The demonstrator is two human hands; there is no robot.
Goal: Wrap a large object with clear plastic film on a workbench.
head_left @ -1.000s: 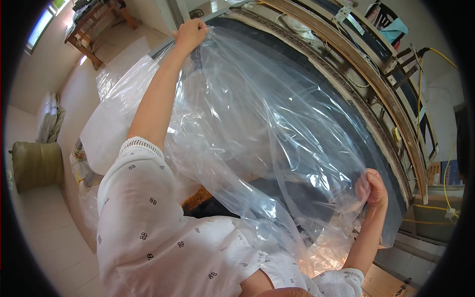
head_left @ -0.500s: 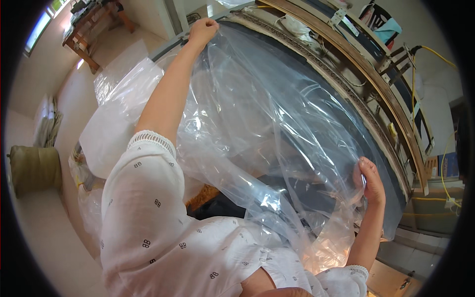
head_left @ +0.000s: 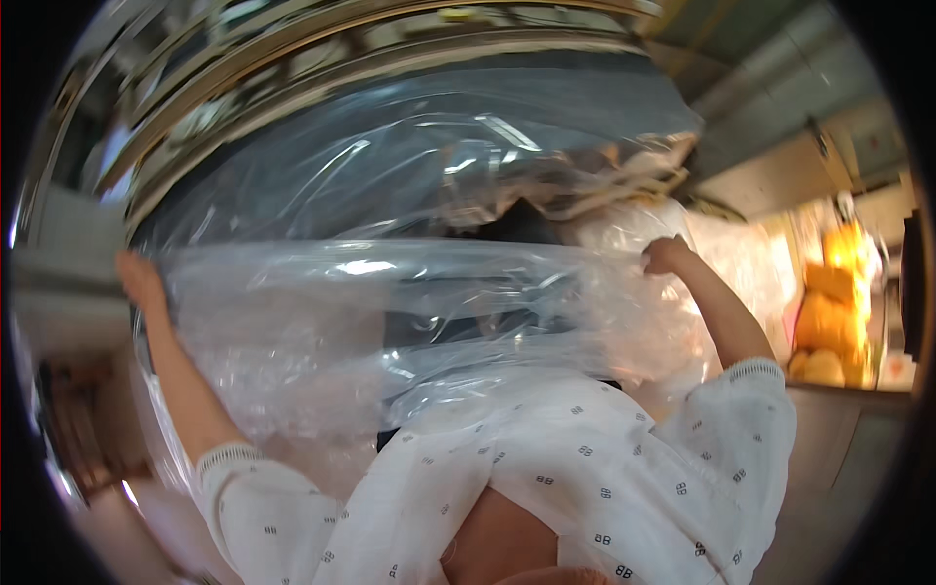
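Overhead, left hand (head_left: 141, 283) and right hand (head_left: 666, 255) grip a clear plastic sheet (head_left: 409, 312) (crinkled, glossy) stretched between them.

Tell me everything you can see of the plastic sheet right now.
The plastic sheet is a large, clear, thin film, wrinkled and glossy with glare. It is stretched wide between the left hand and the right hand, each gripping an edge with arms spread. A taut fold runs across between them; the rest sags toward the person's white patterned shirt. Dark shapes show through it. The view is motion-blurred, so finer detail cannot be told.
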